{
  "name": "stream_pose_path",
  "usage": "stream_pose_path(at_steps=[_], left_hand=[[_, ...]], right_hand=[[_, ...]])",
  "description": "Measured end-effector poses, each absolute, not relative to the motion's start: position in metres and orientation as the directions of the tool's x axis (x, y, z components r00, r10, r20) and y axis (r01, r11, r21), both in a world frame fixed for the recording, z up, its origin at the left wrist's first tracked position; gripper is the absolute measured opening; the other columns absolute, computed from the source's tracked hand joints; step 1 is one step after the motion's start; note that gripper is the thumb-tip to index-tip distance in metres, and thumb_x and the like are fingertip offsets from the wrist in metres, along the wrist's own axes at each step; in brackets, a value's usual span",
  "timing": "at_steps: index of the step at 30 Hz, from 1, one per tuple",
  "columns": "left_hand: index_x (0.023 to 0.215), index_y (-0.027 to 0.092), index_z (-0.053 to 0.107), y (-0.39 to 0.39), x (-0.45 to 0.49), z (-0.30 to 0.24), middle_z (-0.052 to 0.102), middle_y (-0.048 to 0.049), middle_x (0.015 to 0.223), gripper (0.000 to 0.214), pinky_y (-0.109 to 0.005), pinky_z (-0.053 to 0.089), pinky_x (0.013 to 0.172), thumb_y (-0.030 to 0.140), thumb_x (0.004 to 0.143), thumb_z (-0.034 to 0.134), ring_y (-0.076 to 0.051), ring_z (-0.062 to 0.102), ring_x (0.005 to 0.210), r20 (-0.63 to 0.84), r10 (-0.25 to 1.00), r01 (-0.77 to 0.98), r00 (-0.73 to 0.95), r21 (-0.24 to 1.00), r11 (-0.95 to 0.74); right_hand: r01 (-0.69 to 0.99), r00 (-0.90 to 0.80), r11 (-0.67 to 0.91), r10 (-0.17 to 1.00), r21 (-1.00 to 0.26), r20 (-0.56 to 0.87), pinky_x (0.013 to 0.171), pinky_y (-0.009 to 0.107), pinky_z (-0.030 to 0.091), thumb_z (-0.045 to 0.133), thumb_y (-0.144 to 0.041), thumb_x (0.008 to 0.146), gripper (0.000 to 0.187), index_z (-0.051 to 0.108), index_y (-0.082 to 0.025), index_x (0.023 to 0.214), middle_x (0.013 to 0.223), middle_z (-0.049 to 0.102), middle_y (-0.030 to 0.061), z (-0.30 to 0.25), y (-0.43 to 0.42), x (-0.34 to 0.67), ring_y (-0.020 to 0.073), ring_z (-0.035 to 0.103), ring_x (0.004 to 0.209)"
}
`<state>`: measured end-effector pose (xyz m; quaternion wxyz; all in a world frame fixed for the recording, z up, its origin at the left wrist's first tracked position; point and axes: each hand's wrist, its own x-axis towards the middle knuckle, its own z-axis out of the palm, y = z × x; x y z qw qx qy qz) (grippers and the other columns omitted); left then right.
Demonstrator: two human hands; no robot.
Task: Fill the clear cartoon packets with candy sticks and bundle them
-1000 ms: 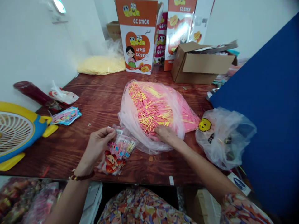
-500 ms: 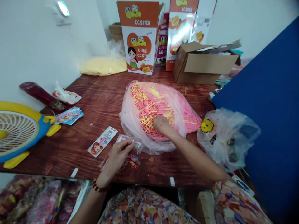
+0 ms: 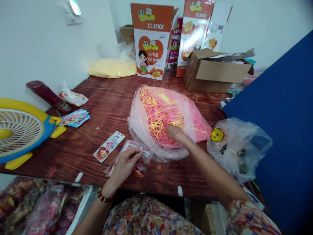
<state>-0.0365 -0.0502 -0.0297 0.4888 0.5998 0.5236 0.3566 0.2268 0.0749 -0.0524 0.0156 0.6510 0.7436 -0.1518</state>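
A large clear plastic bag [image 3: 138, 125] lies open on the table, full of thin pink and yellow sticks [image 3: 158, 119]. My right hand [image 3: 175, 133] reaches into the bag with its fingers sunk among the sticks, so they are hidden. Nearer the table's front edge, my left hand [image 3: 126, 164] has thumb and forefinger pinched together; whatever is between them is too small to make out. Under and beside it lie clear printed packets [image 3: 133, 146], partly covered by the hand. A flat printed card [image 3: 109, 147] with a cartoon figure rests to the left.
A yellow-and-blue fan [image 3: 49, 125], a dark red bottle [image 3: 45, 93], a tissue pack [image 3: 75, 98] and small printed packets [image 3: 77, 118] stand left. Behind are tall cartons [image 3: 153, 42] and an open cardboard box [image 3: 217, 73]. A plastic bag [image 3: 237, 147] sits right, beside a blue panel [image 3: 281, 114].
My right hand has pushed slightly deeper among the sticks. My left fingertips have shifted a little, leaving more of the packet's barcode label uncovered. The whole view has moved slightly.
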Motion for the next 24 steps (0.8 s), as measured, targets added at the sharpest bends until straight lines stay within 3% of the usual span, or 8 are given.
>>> stream_pose_path(at_steps=[2, 6, 8, 10, 13, 17, 21, 24], left_hand=[[0.072, 0.017, 0.068, -0.051, -0.034, -0.029, 0.058, 0.0012, 0.065, 0.025, -0.023, 0.040, 0.061, 0.038, 0.083, 0.059, -0.014, 0.050, 0.063, -0.077, 0.976, 0.292, 0.203, 0.956, 0.015], [0.071, 0.017, 0.066, -0.051, -0.028, -0.027, 0.057, 0.0011, 0.065, 0.025, -0.023, 0.039, 0.060, 0.037, 0.084, 0.059, -0.014, 0.049, 0.063, -0.078, 0.972, 0.312, 0.222, 0.950, 0.005], [0.071, 0.017, 0.066, -0.052, -0.027, -0.028, 0.058, 0.0009, 0.066, 0.026, -0.024, 0.038, 0.061, 0.038, 0.084, 0.058, -0.014, 0.049, 0.063, -0.084, 0.969, 0.316, 0.234, 0.949, 0.006], [0.071, 0.017, 0.066, -0.052, -0.027, -0.029, 0.057, 0.0011, 0.066, 0.026, -0.023, 0.038, 0.061, 0.039, 0.084, 0.058, -0.014, 0.048, 0.063, -0.086, 0.969, 0.311, 0.231, 0.950, 0.010], [0.072, 0.017, 0.066, -0.053, -0.027, -0.031, 0.057, 0.0012, 0.067, 0.026, -0.023, 0.038, 0.062, 0.039, 0.084, 0.060, -0.013, 0.048, 0.064, -0.092, 0.972, 0.291, 0.216, 0.956, 0.025], [0.074, 0.015, 0.067, -0.054, -0.025, -0.030, 0.059, 0.0006, 0.069, 0.026, -0.022, 0.039, 0.063, 0.038, 0.085, 0.059, -0.013, 0.048, 0.066, -0.109, 0.966, 0.278, 0.233, 0.960, 0.042], [0.073, 0.015, 0.066, -0.054, -0.022, -0.033, 0.057, 0.0008, 0.068, 0.026, -0.021, 0.039, 0.062, 0.038, 0.084, 0.060, -0.013, 0.048, 0.066, -0.113, 0.963, 0.267, 0.243, 0.963, 0.045], [0.074, 0.016, 0.065, -0.054, -0.020, -0.035, 0.054, 0.0015, 0.067, 0.026, -0.021, 0.039, 0.062, 0.039, 0.084, 0.060, -0.012, 0.047, 0.065, -0.132, 0.961, 0.235, 0.243, 0.969, 0.074]], right_hand=[[0.957, -0.142, 0.079, 0.966, -0.278, -0.216, 0.086, 0.040, 0.055, 0.056, -0.034, 0.095, 0.031, 0.058, -0.017, 0.120, 0.120, 0.062, 0.0080, -0.049, 0.071, 0.236, 0.0204, 0.063, 0.101], [0.914, -0.100, 0.018, 0.978, -0.406, -0.183, 0.068, 0.027, 0.052, 0.034, -0.024, 0.098, 0.026, 0.058, -0.014, 0.098, 0.091, 0.069, 0.0055, -0.043, 0.061, 0.245, 0.0152, 0.064, 0.077], [0.868, -0.074, 0.002, 0.989, -0.496, -0.125, 0.067, 0.026, 0.051, 0.031, -0.025, 0.097, 0.024, 0.052, -0.015, 0.094, 0.089, 0.069, 0.0054, -0.044, 0.057, 0.246, 0.0147, 0.063, 0.075], [0.725, -0.042, 0.007, 0.999, -0.689, -0.034, 0.074, 0.028, 0.051, 0.035, -0.030, 0.094, 0.018, 0.047, -0.019, 0.091, 0.089, 0.069, 0.0048, -0.047, 0.053, 0.245, 0.0157, 0.064, 0.079], [0.340, 0.021, 0.054, 0.998, -0.939, 0.065, 0.084, 0.034, 0.050, 0.048, -0.042, 0.087, 0.019, 0.045, -0.023, 0.088, 0.079, 0.068, 0.0015, -0.054, 0.046, 0.241, 0.0185, 0.065, 0.081], [0.075, 0.102, 0.130, 0.985, -0.989, 0.137, 0.085, 0.036, 0.049, 0.061, -0.046, 0.079, 0.025, 0.049, -0.024, 0.084, 0.071, 0.065, -0.0019, -0.053, 0.039, 0.236, 0.0191, 0.064, 0.075], [0.009, 0.086, 0.178, 0.980, -0.984, 0.178, 0.085, 0.035, 0.049, 0.062, -0.042, 0.081, 0.022, 0.053, -0.025, 0.089, 0.077, 0.067, -0.0014, -0.056, 0.034, 0.233, 0.0178, 0.063, 0.075], [0.038, 0.029, 0.110, 0.993, -0.993, 0.111, 0.083, 0.034, 0.049, 0.062, -0.038, 0.079, 0.020, 0.054, -0.025, 0.092, 0.075, 0.067, -0.0024, -0.073, 0.029, 0.229, 0.0179, 0.062, 0.075]])
